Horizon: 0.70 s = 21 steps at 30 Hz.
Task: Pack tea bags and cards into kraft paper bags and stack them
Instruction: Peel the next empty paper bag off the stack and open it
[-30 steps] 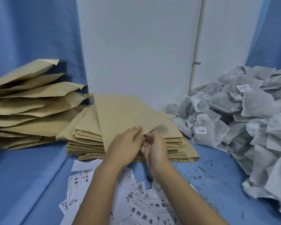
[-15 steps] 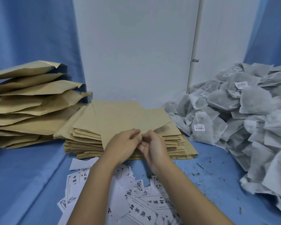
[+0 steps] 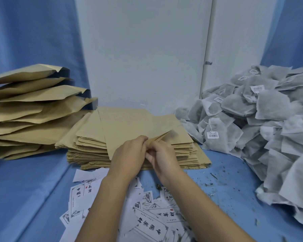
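Observation:
A flat kraft paper bag (image 3: 128,126) lies tilted on top of the pile of empty kraft bags (image 3: 182,151) at the centre. My left hand (image 3: 129,154) and my right hand (image 3: 163,156) both pinch its near mouth edge, side by side, and the two paper layers are parted a little at the right. Grey tea bags (image 3: 262,123) with white tags are heaped at the right. White printed cards (image 3: 150,222) lie scattered in front, partly under my forearms.
A stack of puffed, filled kraft bags (image 3: 30,109) stands at the left, mouths facing right. A white wall panel (image 3: 143,49) closes the back. Tea crumbs (image 3: 215,179) dot the blue tabletop between the cards and the tea bag heap.
The top bag has come down from a raised tilt to lie lower on the pile. My fingers have worked along its near edge, and the mouth now gapes slightly.

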Each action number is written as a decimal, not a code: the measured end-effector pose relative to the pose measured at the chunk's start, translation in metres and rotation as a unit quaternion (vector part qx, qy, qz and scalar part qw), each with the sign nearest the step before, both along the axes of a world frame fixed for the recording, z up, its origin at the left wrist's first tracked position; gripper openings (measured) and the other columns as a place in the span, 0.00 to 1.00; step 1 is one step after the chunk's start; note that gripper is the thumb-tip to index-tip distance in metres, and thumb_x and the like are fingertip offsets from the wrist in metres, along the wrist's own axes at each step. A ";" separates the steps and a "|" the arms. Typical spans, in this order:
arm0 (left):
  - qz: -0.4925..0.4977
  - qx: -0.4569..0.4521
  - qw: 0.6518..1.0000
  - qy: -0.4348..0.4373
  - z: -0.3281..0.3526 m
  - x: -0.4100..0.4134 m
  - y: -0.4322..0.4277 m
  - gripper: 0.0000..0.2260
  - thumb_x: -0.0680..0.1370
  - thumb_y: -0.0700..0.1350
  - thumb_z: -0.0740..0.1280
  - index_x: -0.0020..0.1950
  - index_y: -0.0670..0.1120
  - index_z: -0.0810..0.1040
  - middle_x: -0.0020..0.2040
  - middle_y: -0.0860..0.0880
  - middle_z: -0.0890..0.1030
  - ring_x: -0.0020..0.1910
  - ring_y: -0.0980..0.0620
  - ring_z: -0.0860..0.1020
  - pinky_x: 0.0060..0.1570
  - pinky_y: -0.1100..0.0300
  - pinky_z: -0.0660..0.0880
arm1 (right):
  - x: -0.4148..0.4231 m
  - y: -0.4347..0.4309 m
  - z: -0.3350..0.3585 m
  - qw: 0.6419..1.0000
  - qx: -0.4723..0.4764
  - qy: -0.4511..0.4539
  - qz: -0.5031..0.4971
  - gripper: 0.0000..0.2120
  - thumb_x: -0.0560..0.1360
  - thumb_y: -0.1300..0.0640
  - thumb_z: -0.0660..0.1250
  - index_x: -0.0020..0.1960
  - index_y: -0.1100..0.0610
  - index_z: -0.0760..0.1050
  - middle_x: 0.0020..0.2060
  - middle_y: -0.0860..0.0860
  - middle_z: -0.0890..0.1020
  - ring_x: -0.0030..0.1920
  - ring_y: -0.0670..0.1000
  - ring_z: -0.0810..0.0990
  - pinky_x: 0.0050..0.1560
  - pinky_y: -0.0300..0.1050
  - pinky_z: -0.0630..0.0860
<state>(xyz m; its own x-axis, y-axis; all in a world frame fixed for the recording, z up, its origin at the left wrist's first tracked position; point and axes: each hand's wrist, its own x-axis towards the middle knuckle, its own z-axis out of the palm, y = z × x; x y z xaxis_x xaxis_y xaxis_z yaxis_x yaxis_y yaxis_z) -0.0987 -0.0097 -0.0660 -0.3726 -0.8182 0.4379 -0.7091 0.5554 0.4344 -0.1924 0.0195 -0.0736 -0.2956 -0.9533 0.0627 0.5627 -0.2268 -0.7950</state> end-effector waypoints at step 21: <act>0.028 -0.106 0.993 0.038 -0.003 -0.020 0.018 0.11 0.82 0.46 0.56 0.59 0.50 0.74 0.49 0.48 0.82 0.47 0.42 0.79 0.41 0.53 0.69 | -0.009 0.008 0.006 0.987 0.101 -0.005 -0.126 0.13 0.71 0.74 0.58 0.32 0.60 0.68 0.23 0.51 0.70 0.23 0.45 0.70 0.23 0.34 0.70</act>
